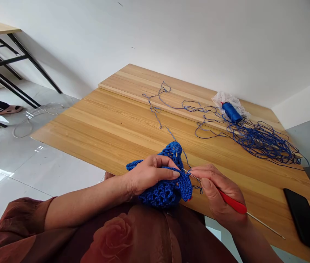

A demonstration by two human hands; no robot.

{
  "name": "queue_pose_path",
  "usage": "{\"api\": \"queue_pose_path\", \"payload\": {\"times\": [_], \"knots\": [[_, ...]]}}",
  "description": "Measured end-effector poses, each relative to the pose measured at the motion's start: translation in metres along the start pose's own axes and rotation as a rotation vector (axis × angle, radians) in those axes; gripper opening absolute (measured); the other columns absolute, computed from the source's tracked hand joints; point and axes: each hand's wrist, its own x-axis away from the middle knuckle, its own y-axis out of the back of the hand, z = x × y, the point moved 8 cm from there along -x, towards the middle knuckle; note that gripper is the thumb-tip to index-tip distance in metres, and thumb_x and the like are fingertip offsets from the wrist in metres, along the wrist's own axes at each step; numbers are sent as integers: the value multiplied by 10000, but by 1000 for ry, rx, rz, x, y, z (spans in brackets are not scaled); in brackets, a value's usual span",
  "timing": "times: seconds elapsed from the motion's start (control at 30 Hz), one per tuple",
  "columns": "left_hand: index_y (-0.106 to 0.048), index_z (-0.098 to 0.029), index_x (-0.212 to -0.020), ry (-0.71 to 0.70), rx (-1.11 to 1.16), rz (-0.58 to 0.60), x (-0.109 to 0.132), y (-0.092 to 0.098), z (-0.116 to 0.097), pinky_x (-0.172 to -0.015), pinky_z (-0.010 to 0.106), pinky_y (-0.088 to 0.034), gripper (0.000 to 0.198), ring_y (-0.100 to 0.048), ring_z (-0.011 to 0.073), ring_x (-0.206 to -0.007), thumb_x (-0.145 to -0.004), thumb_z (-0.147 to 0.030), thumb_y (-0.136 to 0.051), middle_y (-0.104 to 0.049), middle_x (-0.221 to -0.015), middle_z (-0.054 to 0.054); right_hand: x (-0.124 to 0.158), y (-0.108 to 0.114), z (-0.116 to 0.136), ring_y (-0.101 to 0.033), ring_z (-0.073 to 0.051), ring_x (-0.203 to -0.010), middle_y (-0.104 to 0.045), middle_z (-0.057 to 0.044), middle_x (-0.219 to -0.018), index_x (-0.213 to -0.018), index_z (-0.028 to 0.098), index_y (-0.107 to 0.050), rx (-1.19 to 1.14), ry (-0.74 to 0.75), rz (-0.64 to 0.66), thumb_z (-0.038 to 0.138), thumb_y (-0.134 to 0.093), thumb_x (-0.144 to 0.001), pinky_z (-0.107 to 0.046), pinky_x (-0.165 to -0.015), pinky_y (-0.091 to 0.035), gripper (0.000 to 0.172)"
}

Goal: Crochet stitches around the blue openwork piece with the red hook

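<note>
My left hand (155, 173) pinches a blue crocheted piece (162, 193) at the table's front edge, thumb on top and fingers behind. In my right hand (220, 190) is a crochet hook (233, 202) with a red handle and thin metal shafts at both ends. Its front tip meets the piece's edge just beside my left thumb. Blue yarn (168, 130) runs from the tabletop down to my right fingertips. A small loose loop of yarn (197, 189) hangs below them. The underside of the piece is hidden by my left hand.
A blue yarn spool (231, 111) lies by a crumpled clear plastic bag (223, 98) at the back right of the wooden table (89, 124). Tangled yarn (264, 142) spreads nearby. A black phone (305, 219) lies at right. Another person's foot (11, 109) shows at far left.
</note>
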Motion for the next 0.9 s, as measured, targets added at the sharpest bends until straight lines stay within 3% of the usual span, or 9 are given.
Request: {"api": "queue_pose_path", "payload": {"times": [0.13, 0.3, 0.57, 0.73, 0.9], "knots": [[-731, -148, -749, 73, 44, -25, 1, -1, 5, -602, 253, -451, 183, -596, 122, -578, -641, -268, -815, -712, -670, 13, -4, 0, -2, -675, -181, -970, -726, -46, -1037, -1086, 273, -741, -82, 14, 85, 253, -507, -1015, -309, -857, -546, 246], [-729, -149, -726, 58, -6, -30, 1, -3, 2, -594, 254, -448, 172, -593, 126, -581, -642, -277, -807, -712, -659, 14, -15, 2, -1, -674, -197, -1000, -742, -49, -1049, -1126, 281, -740, -123, 77, 251, 265, -527, -1010, -343, -884, -544, 243], [-738, -139, -800, -41, -173, -43, -1, 2, -3, -651, 249, -422, 218, -555, 120, -656, -708, -332, -776, -686, -718, 8, -29, 4, 15, -655, -181, -1019, -747, -19, -1075, -1178, 300, -725, 64, 145, 450, 202, -558, -984, -336, -900, -541, 275], [-740, -121, -843, -164, -381, -53, 0, 4, -14, -707, 256, -436, 231, -572, 143, -746, -773, -341, -739, -695, -796, 34, -31, 2, 29, -649, -170, -996, -745, -20, -1047, -1154, 272, -712, 253, 143, 424, 205, -546, -990, -307, -864, -548, 243], [-740, -133, -854, -259, -558, -116, 3, 3, -20, -746, 277, -478, 201, -639, 182, -801, -813, -328, -713, -742, -846, 53, -25, -7, 49, -636, -208, -946, -747, -51, -978, -1049, 216, -721, 550, 323, 267, 184, -591, -962, -374, -869, -513, 159]]}}
